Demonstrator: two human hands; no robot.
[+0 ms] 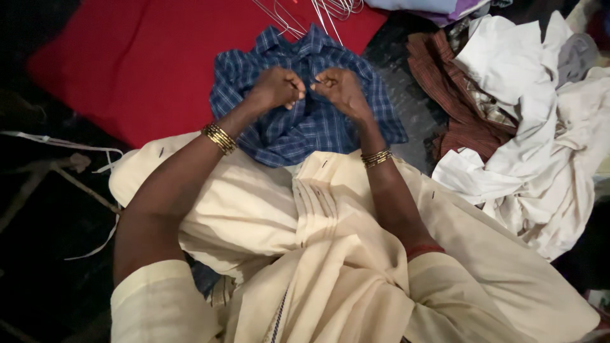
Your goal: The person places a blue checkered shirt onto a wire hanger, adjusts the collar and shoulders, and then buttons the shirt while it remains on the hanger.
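Cream cloth [267, 216] covers the person's lap. Past it, the left hand [277, 88] and right hand [340, 89] are curled tight, pinching the blue checked shirt [298, 127], which lies on the red mat's [127, 63] right edge. Wire hangers [318, 13] lie beyond.

The blue checked shirt [298, 121] is soft woven cloth, matt and wrinkly. The left hand [276, 87] and the right hand [343, 87] pinch its cloth, fingers curled tight. Under it lies a red cloth [140, 63], smooth and dull. The hangers [305, 16] are thin shiny metal wire. The bangles [220, 138] on the wrists are shiny gold-coloured metal. The cream dress [356, 254] is soft, thin cloth with neat folds. The white clothes [540, 140] are crumpled matt cloth. The brown striped shirt [457, 95] is dull cloth too. The floor [406, 95] looks dark, hard and a bit shiny.
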